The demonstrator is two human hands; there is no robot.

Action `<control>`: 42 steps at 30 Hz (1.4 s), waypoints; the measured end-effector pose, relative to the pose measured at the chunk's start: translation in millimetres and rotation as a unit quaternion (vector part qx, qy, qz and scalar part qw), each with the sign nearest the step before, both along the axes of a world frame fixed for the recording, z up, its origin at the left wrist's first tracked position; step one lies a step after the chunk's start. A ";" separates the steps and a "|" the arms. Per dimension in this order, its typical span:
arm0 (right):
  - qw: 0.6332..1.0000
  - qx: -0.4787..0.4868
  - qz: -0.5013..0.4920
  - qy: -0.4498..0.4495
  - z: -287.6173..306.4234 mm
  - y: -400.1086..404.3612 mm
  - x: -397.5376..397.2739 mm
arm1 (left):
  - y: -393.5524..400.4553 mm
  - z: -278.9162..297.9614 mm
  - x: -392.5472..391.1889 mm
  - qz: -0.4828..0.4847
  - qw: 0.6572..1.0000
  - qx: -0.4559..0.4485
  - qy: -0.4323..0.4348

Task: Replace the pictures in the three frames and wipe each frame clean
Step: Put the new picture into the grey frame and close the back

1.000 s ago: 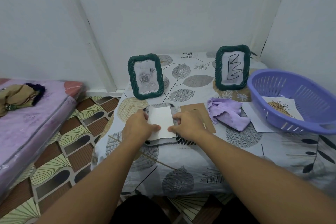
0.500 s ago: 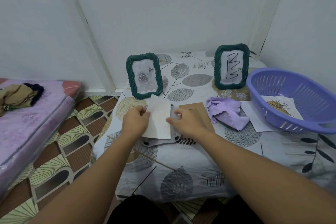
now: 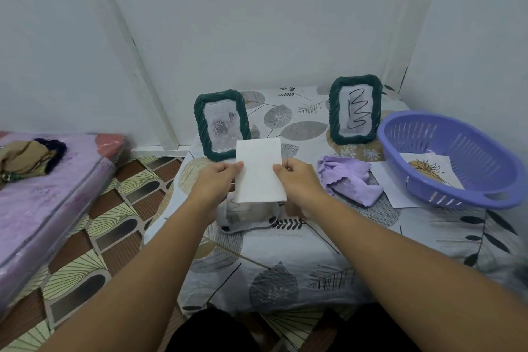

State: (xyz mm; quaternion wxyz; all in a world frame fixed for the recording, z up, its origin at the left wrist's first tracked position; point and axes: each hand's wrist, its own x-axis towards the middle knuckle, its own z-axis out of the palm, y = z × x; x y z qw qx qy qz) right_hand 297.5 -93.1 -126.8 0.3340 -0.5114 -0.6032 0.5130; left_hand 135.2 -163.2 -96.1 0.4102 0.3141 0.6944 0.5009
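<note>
I hold the white paper picture (image 3: 259,170) up, pinched by my left hand (image 3: 217,180) and right hand (image 3: 297,182) fingers. It could bend, or bump the near green rope frame (image 3: 222,125) over.

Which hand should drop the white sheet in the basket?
Right. Both hands pinch the white sheet, the left hand on its left edge, the right hand on its right. The purple basket sits on the right hand's side, past the purple cloth.

Near table edge (image 3: 285,260) left open, far side blocked by two upright frames (image 3: 222,124) (image 3: 355,109), right side taken by basket (image 3: 454,160) and cloth (image 3: 350,178)
</note>
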 end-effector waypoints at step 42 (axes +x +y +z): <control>0.854 0.258 -0.083 -0.444 34.0 21.2 256.2 | 115.4 -6.6 234.9 -0.133 0.971 -0.030 0.196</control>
